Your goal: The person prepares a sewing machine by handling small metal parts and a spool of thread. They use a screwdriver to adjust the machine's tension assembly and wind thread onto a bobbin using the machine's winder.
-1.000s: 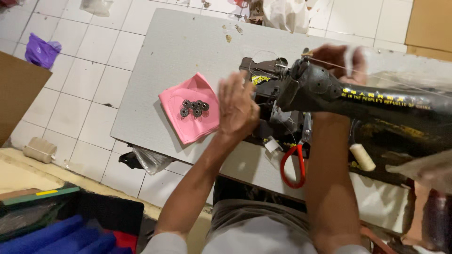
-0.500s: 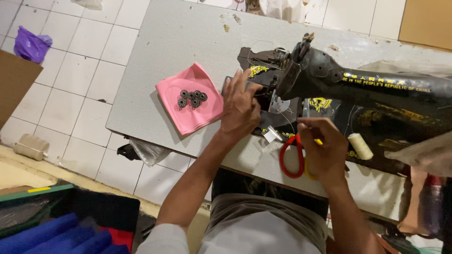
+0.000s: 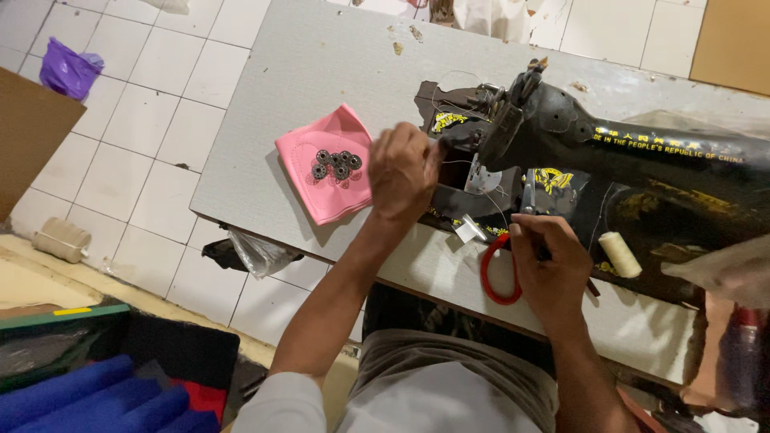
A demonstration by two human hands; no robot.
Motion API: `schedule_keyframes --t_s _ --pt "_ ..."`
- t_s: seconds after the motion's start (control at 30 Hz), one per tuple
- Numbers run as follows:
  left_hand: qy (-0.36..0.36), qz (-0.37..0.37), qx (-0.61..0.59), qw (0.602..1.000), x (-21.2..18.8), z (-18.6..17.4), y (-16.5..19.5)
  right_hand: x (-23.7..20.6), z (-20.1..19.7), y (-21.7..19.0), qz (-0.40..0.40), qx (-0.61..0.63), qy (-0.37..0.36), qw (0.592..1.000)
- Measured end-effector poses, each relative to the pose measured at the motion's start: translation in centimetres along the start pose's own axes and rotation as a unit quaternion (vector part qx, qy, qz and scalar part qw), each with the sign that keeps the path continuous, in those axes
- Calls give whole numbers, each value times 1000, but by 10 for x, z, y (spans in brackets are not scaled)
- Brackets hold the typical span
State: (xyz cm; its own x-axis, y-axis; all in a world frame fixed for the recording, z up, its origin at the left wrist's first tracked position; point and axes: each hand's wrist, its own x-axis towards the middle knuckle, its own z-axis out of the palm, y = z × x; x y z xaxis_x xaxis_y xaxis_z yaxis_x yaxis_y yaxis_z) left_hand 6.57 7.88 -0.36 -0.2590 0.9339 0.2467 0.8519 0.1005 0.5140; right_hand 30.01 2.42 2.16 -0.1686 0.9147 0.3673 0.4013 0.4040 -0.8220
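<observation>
Left hand (image 3: 403,172) pinches thread at the sewing machine (image 3: 577,152) needle end, fingers narrow, to keep it taut; right hand (image 3: 549,269) closes on red scissors (image 3: 499,273) beside it. I see bobbins (image 3: 335,164) parked on pink cloth (image 3: 325,172).

The left hand (image 3: 403,171) covers its own fingertips and whatever they touch at the needle area of the black sewing machine (image 3: 609,160), centre of the frame. The right hand (image 3: 549,269) hides most of the red-handled scissors (image 3: 496,277); only one loop shows. The machine runs off the right edge. The table (image 3: 321,72) is cut by the top edge. Small dark round parts (image 3: 335,164) on the pink cloth (image 3: 321,196) are too small to identify.
</observation>
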Motion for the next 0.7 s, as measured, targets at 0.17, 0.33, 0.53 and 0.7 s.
schedule_keyframes --t_s 0.17,0.33,0.53,0.7 --pt "18 153 -87 984 6 2 9 0 0 3 30 31 -2 999" --pt "-146 157 -10 977 9 1 5 -1 1 8 57 70 1 996" --pt "-172 172 -13 970 12 3 3 0 -1 5 48 52 -3 998" --pt "-161 167 24 972 8 11 0 0 0 5 32 38 -4 999"
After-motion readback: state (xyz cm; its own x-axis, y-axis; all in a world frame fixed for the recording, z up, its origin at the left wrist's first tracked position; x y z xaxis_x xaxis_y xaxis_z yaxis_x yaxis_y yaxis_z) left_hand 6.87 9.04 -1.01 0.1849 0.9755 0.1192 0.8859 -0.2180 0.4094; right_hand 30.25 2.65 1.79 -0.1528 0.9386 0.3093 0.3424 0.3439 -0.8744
